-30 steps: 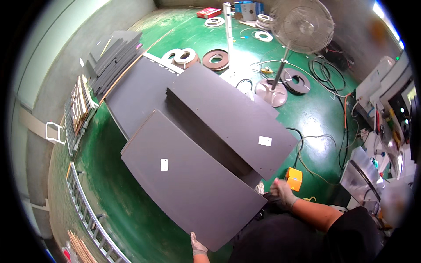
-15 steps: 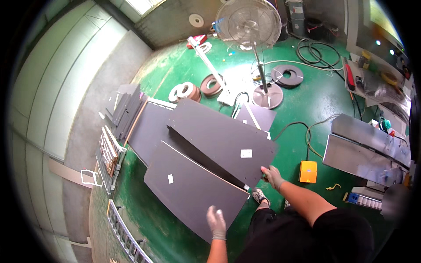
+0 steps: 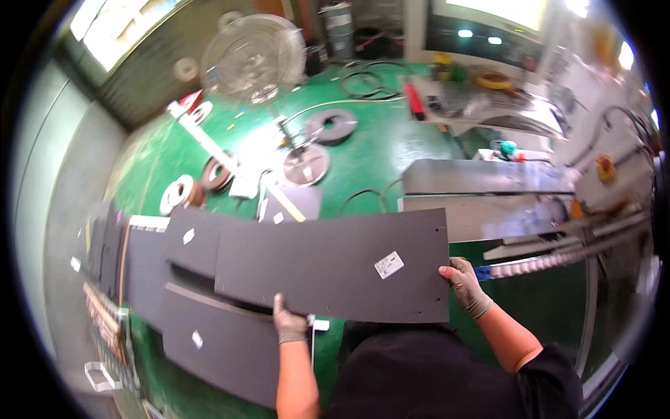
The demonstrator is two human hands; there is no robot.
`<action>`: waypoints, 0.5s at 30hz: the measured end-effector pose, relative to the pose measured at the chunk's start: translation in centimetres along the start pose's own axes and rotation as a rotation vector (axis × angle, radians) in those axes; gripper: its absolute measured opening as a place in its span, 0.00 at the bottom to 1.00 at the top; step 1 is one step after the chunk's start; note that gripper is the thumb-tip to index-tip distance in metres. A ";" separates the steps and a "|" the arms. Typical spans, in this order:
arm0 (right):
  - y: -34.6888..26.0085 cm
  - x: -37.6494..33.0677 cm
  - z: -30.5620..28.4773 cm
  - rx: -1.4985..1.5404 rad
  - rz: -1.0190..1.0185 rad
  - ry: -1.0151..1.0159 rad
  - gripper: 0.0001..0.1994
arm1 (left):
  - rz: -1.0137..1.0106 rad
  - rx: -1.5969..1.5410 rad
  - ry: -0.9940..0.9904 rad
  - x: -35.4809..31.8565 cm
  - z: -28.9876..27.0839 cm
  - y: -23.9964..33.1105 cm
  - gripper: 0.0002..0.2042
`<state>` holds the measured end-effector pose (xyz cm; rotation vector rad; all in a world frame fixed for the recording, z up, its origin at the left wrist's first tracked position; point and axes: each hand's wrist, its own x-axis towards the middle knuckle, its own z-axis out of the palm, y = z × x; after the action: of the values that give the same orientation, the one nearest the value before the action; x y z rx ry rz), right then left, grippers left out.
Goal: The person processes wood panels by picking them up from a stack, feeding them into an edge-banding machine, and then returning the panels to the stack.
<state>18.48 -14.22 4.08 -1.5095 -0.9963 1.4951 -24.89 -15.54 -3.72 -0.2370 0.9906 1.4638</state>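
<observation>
A dark grey panel (image 3: 328, 262) with a white label and small holes near its right end is held up in front of my body. My right hand (image 3: 465, 285), in a thin pale glove, grips its right edge with the thumb on top. On the lower edge, left of its middle, my gloved left hand (image 3: 288, 322) is closed with the thumb over the face; its other fingers are mostly hidden. Beneath and to the left lie another labelled grey panel (image 3: 192, 246) and a grey panel with a light long edge (image 3: 237, 356).
A standing fan (image 3: 255, 59) is at the far left, with tape rolls (image 3: 183, 194) and a grey coil (image 3: 331, 126) on the green floor. To the right stands a machine with a metal table (image 3: 488, 178). Further panels (image 3: 105, 244) lean by the left wall.
The held panel has been lifted from the pile and swung to the right. My left hand, earlier open above the lower panel, now grips its lower edge. The view has turned right.
</observation>
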 end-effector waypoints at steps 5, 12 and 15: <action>2.2 -2.6 -5.6 -0.108 -0.056 0.413 0.16 | -0.028 0.012 0.054 5.0 -5.2 4.1 0.26; -0.2 -4.9 -9.3 -0.452 -0.036 0.582 0.17 | 0.075 0.525 -0.160 4.9 -7.4 2.1 0.27; 0.2 -5.5 -10.9 -0.408 -0.038 0.688 0.16 | -0.050 0.557 -0.350 3.5 -7.4 2.8 0.25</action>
<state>29.34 -19.38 6.22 -2.0737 -0.9151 0.6571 -31.08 -17.64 -9.38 0.3836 1.0490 1.0827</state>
